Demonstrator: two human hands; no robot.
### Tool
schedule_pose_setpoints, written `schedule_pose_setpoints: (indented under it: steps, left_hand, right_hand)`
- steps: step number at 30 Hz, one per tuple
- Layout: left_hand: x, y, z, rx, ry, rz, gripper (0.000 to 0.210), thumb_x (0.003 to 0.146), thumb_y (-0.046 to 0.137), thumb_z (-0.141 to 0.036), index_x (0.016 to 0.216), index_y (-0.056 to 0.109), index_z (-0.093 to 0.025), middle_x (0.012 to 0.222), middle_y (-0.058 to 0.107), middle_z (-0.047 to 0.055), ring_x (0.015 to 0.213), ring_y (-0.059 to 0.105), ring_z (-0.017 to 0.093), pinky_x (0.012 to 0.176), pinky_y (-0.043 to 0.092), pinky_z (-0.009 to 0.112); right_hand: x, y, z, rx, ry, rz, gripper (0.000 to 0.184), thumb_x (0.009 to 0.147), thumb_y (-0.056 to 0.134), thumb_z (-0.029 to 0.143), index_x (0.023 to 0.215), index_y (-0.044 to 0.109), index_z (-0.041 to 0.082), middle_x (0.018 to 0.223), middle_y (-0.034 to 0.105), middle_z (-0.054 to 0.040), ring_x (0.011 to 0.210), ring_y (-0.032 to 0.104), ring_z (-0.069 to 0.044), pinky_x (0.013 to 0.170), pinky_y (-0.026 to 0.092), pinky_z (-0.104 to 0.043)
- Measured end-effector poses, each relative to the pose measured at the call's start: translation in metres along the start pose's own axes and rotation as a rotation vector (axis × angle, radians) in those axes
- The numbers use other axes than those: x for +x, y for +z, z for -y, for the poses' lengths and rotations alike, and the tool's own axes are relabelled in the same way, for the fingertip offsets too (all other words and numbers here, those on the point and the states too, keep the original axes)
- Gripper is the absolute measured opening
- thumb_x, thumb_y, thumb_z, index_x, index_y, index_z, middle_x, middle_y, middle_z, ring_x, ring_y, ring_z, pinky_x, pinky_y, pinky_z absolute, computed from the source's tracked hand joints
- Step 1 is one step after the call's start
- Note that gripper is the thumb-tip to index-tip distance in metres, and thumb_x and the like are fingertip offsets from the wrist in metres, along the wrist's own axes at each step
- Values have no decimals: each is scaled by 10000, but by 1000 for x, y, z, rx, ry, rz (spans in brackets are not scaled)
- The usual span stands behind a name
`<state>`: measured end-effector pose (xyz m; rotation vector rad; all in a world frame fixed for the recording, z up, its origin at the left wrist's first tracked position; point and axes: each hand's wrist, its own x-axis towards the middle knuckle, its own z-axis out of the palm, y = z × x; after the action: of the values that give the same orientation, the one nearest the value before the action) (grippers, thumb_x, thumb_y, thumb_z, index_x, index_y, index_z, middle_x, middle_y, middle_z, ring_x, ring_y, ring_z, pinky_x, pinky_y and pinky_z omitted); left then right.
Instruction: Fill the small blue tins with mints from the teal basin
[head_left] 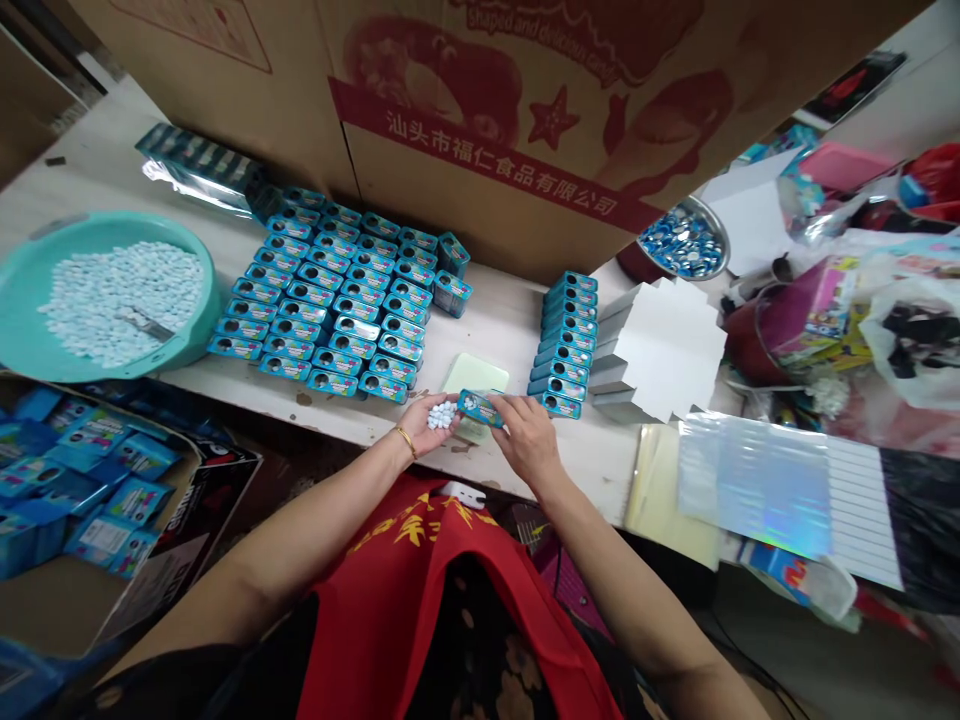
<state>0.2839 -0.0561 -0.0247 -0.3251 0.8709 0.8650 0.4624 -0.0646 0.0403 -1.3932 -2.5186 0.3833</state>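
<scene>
My left hand (421,436) is cupped palm up, holding a small heap of pale candies (441,415). Tilted beside that palm is a small blue box (477,407), gripped by my right hand (531,440); pale pieces show in its round opening. A pale green, flat piece (475,372) lies on the table just beyond both hands. To the left, several rows of similar blue boxes (330,300) stand close together. Right of the hands runs a single row of blue boxes (564,345). A turquoise basin (206,325) at the left holds many pale candies and a metal scoop (146,323).
A large printed carton (487,130) stands along the back of the table. White card pieces (660,350) are stacked at right, near a metal bowl (721,235) of shiny lids. An open carton (214,475) with blue packs sits at lower left. Shiny sheets (757,480) overhang the right edge.
</scene>
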Motion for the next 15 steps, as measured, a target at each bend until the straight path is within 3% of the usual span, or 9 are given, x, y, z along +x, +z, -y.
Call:
schedule_pose_setpoints:
  steps: [4,8,12,15]
  left_hand:
    - [-5,-6,-5,17,-7,44,114,756,494,-153,777,583,-84,683,617,92,611,604,159,467,469,224]
    - [-19,-25,-9,14,17,11,107,760,491,-148,767,581,-91,726,628,104,625,608,152,476,472,216]
    - [-38,-48,-9,-6,23,-63,109,764,485,-138,784,584,-98,748,634,108,630,610,148,491,484,221]
    - [-50,-61,-7,-30,28,-73,110,765,483,-132,796,583,-96,754,634,109,638,613,152,492,491,223]
  right_hand:
    - [3,17,-16,175,83,-115,354,773,504,227,1124,486,185,1037,553,-75,943,462,-221,833,373,-365]
    - [16,50,-33,454,242,-241,341,736,549,270,1061,505,178,989,561,-66,914,509,-194,798,422,-343]
    - [26,74,-45,626,334,-218,373,706,572,311,1046,509,171,999,561,-70,893,536,-183,758,452,-331]
    - [23,68,-50,586,257,-188,504,672,614,325,1131,464,179,1097,529,-87,1005,495,-202,844,417,-367]
